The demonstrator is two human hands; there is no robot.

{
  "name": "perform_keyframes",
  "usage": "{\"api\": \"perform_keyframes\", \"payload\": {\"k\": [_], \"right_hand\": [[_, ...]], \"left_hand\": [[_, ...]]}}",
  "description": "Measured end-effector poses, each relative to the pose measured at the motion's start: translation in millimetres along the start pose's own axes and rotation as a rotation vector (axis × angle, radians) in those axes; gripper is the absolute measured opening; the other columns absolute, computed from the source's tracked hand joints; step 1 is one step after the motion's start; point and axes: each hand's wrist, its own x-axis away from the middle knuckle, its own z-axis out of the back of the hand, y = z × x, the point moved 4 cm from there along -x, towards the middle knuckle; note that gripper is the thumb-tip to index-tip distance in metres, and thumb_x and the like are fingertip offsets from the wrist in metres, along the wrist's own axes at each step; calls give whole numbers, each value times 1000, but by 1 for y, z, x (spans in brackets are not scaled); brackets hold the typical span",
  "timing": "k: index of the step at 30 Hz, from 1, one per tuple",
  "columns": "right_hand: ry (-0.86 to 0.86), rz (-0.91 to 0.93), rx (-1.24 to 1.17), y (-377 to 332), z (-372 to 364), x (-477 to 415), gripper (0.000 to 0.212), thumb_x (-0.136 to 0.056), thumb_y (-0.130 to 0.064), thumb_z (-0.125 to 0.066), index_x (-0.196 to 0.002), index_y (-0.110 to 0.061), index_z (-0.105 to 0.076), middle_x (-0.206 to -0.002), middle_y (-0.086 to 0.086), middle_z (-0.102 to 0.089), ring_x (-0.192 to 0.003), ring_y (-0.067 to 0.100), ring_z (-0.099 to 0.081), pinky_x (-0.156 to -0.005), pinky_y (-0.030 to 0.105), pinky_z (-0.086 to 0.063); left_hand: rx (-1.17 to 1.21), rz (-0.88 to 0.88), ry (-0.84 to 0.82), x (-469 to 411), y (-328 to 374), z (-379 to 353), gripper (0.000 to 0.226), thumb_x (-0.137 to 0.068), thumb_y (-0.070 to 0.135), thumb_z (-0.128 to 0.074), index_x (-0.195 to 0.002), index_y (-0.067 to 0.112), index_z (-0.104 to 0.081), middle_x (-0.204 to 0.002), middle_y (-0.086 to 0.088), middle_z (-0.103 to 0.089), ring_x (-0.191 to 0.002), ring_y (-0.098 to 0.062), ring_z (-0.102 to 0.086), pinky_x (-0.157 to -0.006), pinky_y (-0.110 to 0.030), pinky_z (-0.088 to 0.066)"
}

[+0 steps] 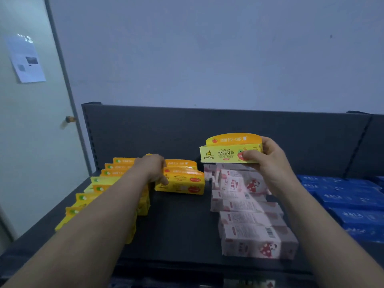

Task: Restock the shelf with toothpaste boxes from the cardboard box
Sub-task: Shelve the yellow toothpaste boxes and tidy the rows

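My right hand (268,156) holds a yellow toothpaste box (225,150) in the air above the back of the pink row, its front face toward me. My left hand (152,169) rests on the left end of a short row of yellow strawberry boxes (182,181) standing at the back middle of the dark shelf (178,225); whether its fingers grip a box is hidden. A longer row of yellow boxes (97,190) runs along the shelf's left side, partly behind my left forearm. The cardboard box is not in view.
A row of pink toothpaste boxes (249,221) runs front to back right of centre. Blue boxes (349,202) fill the shelf's right side. The dark back panel (207,125) stands behind. A bare strip of shelf lies between yellow and pink rows. A door (31,121) is at left.
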Motion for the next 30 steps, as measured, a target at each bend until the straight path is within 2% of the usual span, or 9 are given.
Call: {"api": "perform_keyframes", "payload": {"k": [3, 7, 11, 15, 20, 23, 27, 30], "right_hand": [[-26, -19, 18, 2, -4, 1, 30, -85, -5, -67, -111, -16, -56, -101, 8, -71, -88, 22, -72, -83, 43, -58], [-52, -37, 42, 7, -12, 0, 32, -85, -5, -67, -113, -14, -56, -101, 8, -71, -88, 21, -72, -82, 42, -58], [-102, -53, 28, 12, -23, 1, 36, -80, 3, -67, -113, -10, -57, -103, 13, -71, -88, 23, -72, -82, 41, -58], [-183, -106, 46, 17, -42, 2, 37, -78, 7, -65, -112, -7, -56, -106, 18, -68, -92, 27, -71, -79, 40, -59], [-316, -150, 149, 26, -74, 6, 38, -74, 7, -69, -107, -8, -57, -103, 15, -65, -89, 26, -69, -69, 34, -59], [-362, -114, 336, 36, -89, 3, 40, -67, 1, -76, -100, -15, -59, -99, 10, -66, -91, 24, -67, -78, 41, -59], [-403, -82, 655, 43, -102, 1, 39, -64, -10, -85, -90, -20, -57, -95, 1, -67, -87, 17, -65, -66, 31, -56], [-445, -31, 993, 43, -112, 1, 41, -65, -29, -85, -94, -23, -57, -94, -5, -62, -85, 12, -60, -65, 28, -50]], "left_hand": [[27, 13, 32, -4, -4, -4, 56, -68, 47, -81, -111, 23, -55, -113, 2, -59, -104, -23, -55, -86, -38, -46], [65, 4, 54, -4, -11, -8, 48, -71, 46, -79, -103, 24, -52, -105, 3, -58, -100, -21, -55, -83, -38, -44], [155, -3, 70, -1, -14, -2, 44, -73, 43, -78, -105, 24, -54, -104, 4, -58, -98, -20, -54, -84, -38, -46], [311, -27, 168, 8, -24, 16, 44, -75, 41, -78, -110, 24, -58, -107, 6, -59, -104, -21, -55, -94, -45, -46], [400, -65, 266, 29, -38, 22, 33, -82, 38, -71, -110, 24, -62, -107, 7, -61, -102, -18, -56, -92, -44, -48], [441, -74, 289, 44, -47, 19, 32, -85, 34, -69, -113, 22, -62, -107, 6, -61, -103, -18, -57, -88, -41, -50], [482, -75, 311, 60, -54, 15, 29, -87, 32, -67, -114, 22, -63, -111, 5, -61, -107, -17, -56, -90, -41, -50], [493, -77, 331, 67, -56, 14, 31, -88, 34, -66, -117, 23, -62, -117, 5, -61, -110, -16, -56, -91, -39, -50]]}}
